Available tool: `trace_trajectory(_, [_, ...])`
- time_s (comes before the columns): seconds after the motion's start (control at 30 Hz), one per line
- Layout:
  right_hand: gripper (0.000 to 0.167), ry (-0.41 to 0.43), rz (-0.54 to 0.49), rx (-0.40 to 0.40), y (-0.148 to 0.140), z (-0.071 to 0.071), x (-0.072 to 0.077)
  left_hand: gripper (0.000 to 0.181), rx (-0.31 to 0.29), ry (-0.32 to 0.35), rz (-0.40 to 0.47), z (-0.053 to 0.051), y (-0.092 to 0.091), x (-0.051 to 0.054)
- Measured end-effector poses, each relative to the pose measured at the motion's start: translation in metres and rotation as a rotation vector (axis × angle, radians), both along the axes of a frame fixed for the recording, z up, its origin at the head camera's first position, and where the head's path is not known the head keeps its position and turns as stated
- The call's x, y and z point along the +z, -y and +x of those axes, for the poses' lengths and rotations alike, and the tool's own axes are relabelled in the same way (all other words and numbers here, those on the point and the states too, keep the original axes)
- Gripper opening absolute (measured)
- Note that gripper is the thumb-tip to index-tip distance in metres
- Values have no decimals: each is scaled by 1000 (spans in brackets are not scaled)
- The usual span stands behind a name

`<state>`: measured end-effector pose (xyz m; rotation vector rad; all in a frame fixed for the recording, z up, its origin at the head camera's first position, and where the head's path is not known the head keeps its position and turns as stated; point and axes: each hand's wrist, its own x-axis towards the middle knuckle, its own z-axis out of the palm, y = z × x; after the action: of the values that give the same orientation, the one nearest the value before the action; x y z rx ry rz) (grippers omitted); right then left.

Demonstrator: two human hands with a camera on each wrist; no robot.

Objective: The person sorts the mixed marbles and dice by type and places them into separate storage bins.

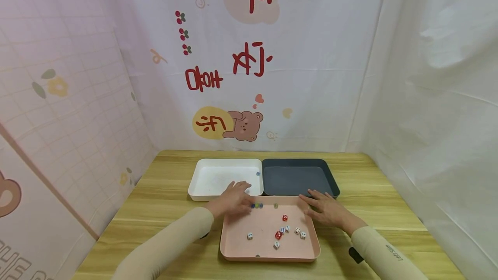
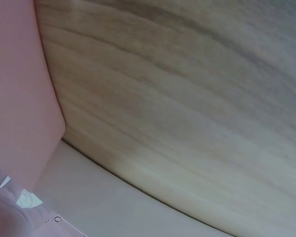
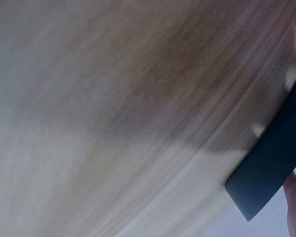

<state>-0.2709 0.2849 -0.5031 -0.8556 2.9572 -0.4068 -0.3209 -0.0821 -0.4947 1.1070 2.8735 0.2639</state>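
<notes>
Dice (image 1: 287,229), white and red, loose in a pink tray (image 1: 237,247), mostly toward its right edge. Left hand (image 1: 232,200) at the far left corner, right hand (image 1: 328,209) at the far right: fingers spread, rim contact unclear; a knocked rim could plausibly tip the tray, scattering the lot.

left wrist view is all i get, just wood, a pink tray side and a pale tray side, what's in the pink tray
Observer: The head view shows red dice and white dice scattered in the pink tray.
Operator: ok and what's at its far right corner
Observer: The right hand, fingers spread; I can't tell whether it touches the rim.
Operator: any other tray out there
Observer: Yes, a dark grey tray stands just right of the white tray.
</notes>
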Motion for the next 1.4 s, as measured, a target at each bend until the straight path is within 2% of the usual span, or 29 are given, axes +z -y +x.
trace_trajectory(0.27, [57,3,5,-9,0,-1,0,10,-31,-31,-39,1,-1,0])
trace_trajectory(0.4, [57,1,8,-12,0,-2,-1,9,-39,-34,-50,4,-1,1])
trace_trajectory(0.53, [57,0,6,-11,-1,-2,-1,9,-33,-23,-22,5,0,2])
trace_trajectory(0.67, [58,5,4,-10,-1,-2,-2,11,-16,21,49,4,2,4])
trace_trajectory(0.77, [57,9,2,-11,-1,-2,-1,13,-13,31,98,1,3,7])
trace_trajectory(0.97, [57,12,-2,-16,-2,-3,-2,9,-23,-22,107,-8,7,12])
trace_trajectory(1.13, [57,7,-4,-9,-2,-3,-2,9,-27,-37,134,-14,12,19])
trace_trajectory(1.4, [57,-6,-17,8,-2,-2,0,9,52,-17,180,-20,18,29])
